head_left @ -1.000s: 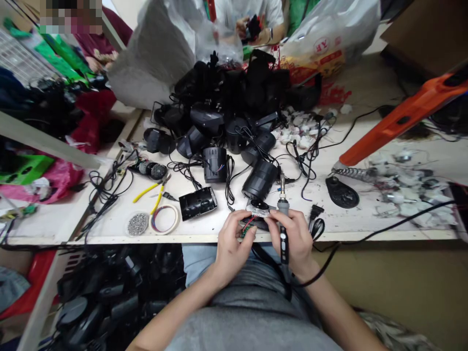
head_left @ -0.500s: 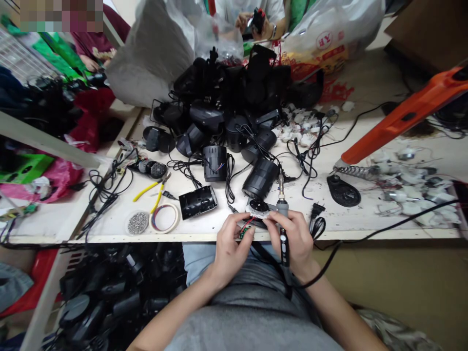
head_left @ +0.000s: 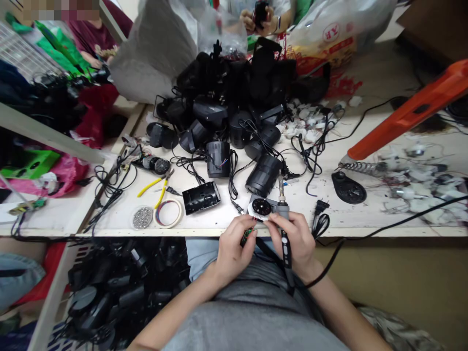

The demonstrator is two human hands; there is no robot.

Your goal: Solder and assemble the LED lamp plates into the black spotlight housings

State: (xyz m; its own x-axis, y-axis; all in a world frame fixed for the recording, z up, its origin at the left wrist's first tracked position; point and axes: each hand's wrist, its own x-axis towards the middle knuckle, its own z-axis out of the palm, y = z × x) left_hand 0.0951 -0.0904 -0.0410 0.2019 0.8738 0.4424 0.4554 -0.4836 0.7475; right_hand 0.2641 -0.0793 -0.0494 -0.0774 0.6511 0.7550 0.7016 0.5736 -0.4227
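Two bare hands work at the front edge of the bench (head_left: 351, 219), forearms angling in from either side. The left hand (head_left: 234, 253) is in a narrow pinch on a small green circuit board (head_left: 247, 237), just below a round black disc with a white rim (head_left: 261, 207). The right hand (head_left: 294, 242) is wrapped around a pen-style soldering iron (head_left: 286, 251), whose tip points up just beside the disc. Three black cylindrical lamp housings (head_left: 263, 175) lie near the hands, in front of a heaped pile of many more (head_left: 234, 92). To the left sit one pair of yellow-handled pliers (head_left: 157, 187), one roll of tape (head_left: 167, 213) and one round patch of small metal pieces (head_left: 142, 217).
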